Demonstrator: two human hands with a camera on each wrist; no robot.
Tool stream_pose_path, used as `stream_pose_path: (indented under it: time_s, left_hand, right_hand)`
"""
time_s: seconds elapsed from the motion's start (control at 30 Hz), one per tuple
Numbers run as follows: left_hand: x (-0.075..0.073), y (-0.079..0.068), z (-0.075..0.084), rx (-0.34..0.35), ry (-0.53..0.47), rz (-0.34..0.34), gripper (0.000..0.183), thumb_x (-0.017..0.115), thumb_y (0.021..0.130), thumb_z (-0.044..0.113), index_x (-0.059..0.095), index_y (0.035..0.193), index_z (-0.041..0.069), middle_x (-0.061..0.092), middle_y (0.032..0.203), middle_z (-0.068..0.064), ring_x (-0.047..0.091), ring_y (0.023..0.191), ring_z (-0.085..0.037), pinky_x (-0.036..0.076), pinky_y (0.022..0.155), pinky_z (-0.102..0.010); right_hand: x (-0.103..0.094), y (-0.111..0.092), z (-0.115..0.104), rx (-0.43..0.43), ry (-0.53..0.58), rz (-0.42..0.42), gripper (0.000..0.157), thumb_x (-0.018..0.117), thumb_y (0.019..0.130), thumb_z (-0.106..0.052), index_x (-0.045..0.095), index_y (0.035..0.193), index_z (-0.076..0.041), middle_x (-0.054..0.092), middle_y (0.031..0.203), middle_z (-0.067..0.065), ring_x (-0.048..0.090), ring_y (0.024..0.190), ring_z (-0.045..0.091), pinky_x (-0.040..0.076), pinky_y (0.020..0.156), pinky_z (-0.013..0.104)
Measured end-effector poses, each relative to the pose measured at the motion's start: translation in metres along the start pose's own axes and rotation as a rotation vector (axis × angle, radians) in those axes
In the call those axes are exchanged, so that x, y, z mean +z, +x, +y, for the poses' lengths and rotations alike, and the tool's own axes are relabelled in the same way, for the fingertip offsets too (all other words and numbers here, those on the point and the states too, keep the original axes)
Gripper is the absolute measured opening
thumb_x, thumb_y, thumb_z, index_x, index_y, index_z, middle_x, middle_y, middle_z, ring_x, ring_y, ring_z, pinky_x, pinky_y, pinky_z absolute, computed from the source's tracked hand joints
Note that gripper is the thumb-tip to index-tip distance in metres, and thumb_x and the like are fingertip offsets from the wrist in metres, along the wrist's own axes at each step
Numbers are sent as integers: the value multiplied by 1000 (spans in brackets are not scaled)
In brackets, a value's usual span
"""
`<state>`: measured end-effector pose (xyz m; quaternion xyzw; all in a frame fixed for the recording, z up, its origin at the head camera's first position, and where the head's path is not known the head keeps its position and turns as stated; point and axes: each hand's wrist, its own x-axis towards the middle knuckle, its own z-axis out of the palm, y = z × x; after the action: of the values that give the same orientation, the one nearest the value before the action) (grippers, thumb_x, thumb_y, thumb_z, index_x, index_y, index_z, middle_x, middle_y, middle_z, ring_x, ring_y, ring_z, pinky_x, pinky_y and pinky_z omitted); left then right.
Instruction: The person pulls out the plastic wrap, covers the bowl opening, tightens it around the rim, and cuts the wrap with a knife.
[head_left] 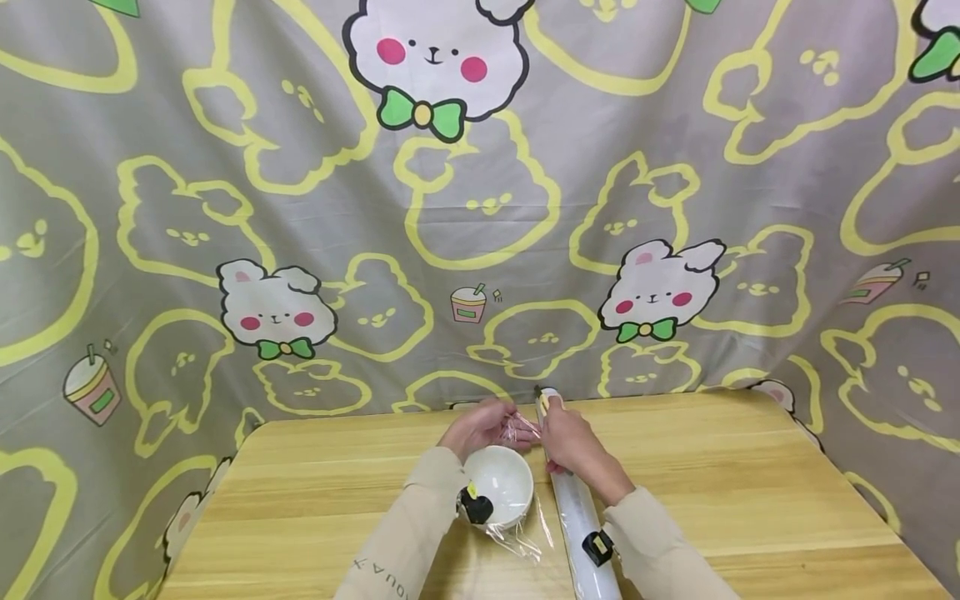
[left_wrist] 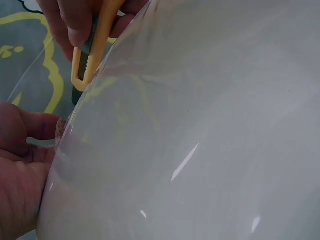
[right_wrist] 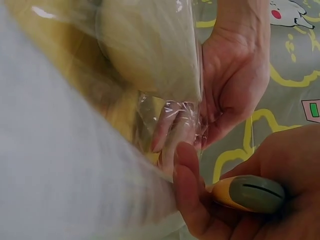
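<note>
One cutter [left_wrist: 103,37], yellow with a dark blade, was held in the curled fingers of the right hand [head_left: 573,442], low and just right of the centre of the head frame. Its blade end pointed toward the top of that frame, over the upper end of the roll [head_left: 576,512]. To its left, the fingers of the left hand [head_left: 491,423] reached rightward against crinkled film [right_wrist: 150,50]; whether they pinched it could not be told. In the right wrist frame some of them showed through the film near the middle.

The film spread over a white bowl [head_left: 510,479], which sat at the lower centre, just below the left hand, and trailed loosely past its lower edge. The roll slanted down to the bottom edge, right of the bowl. Beige sleeves [head_left: 431,508] and black wrist cameras [head_left: 597,547] came next, then the wood-grain surface [head_left: 300,508] and a grey cloth [head_left: 487,350] patterned with yellow outlines behind it.
</note>
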<state>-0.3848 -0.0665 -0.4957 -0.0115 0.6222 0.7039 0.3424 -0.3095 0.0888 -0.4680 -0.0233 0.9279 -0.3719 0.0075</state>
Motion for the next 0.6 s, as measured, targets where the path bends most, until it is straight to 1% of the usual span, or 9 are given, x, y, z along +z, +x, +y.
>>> stream_pose_path:
  time_s: [0.03, 0.1, 0.2, 0.3, 0.33, 0.4, 0.5, 0.53, 0.6]
  left_hand:
    - [0, 0, 0, 2, 1, -2, 32, 31, 106, 8, 57, 94, -6, 74, 92, -25, 75, 80, -27, 57, 95, -48]
    - [-1, 1, 0, 5, 6, -9, 31, 31, 105, 8, 57, 95, -6, 74, 93, -25, 75, 76, -24, 58, 94, -47]
    - [-1, 0, 0, 10, 10, -17, 30, 32, 103, 7, 56, 102, -11, 73, 101, -30, 75, 74, -24, 59, 91, -45]
    - [0, -1, 0, 19, 9, -23, 35, 31, 105, 7, 52, 114, -19, 70, 108, -34, 75, 77, -25, 59, 92, -47]
    - [0, -1, 0, 22, 7, -23, 34, 31, 105, 7, 51, 115, -19, 69, 107, -34, 75, 78, -26, 59, 92, -47]
    - [0, -2, 1, 24, 0, -21, 32, 30, 106, 7, 51, 111, -17, 71, 101, -33, 75, 79, -27, 58, 93, -48]
    - [0, -2, 1, 25, 0, -16, 30, 30, 106, 7, 54, 101, -10, 73, 91, -26, 75, 78, -27, 59, 93, -48]
    - [0, -2, 1, 22, -1, -13, 30, 30, 106, 7, 54, 96, -5, 73, 89, -24, 74, 78, -27, 59, 93, -48]
    - [1, -1, 1, 20, 2, -13, 31, 29, 106, 8, 55, 93, -3, 74, 92, -25, 75, 81, -28, 58, 94, -48]
  right_hand:
    - [0, 0, -1, 3, -11, 4, 26, 43, 104, -4, 44, 126, 10, 60, 68, 21, 56, 34, 13, 48, 33, 29]
    - [1, 0, -2, 2, -25, 15, 23, 43, 103, -3, 45, 123, 9, 61, 71, 23, 56, 34, 13, 47, 33, 29]
    - [1, 0, -3, 0, -42, 26, 21, 43, 103, -3, 46, 121, 7, 61, 75, 26, 57, 35, 14, 47, 33, 28]
    - [1, 1, -4, 0, -66, 22, 22, 42, 102, -2, 46, 121, 8, 61, 77, 28, 58, 35, 15, 48, 35, 28]
    - [1, 1, -4, 1, -75, 18, 22, 42, 102, -2, 45, 122, 8, 62, 77, 28, 58, 35, 15, 48, 36, 29]
    - [0, 2, -5, 6, -85, 13, 24, 43, 102, -2, 45, 123, 9, 61, 77, 27, 59, 37, 16, 49, 37, 29]
    - [-1, 2, -5, -2, -131, 20, 24, 48, 100, -2, 47, 121, 9, 61, 77, 25, 61, 45, 21, 50, 41, 32]
    - [-1, 2, -4, -7, -147, 25, 24, 50, 99, -2, 47, 120, 9, 61, 77, 24, 62, 50, 25, 51, 42, 33]
    - [-1, 3, -3, -21, -180, 40, 24, 54, 96, -2, 49, 117, 8, 60, 77, 23, 63, 58, 30, 52, 46, 36]
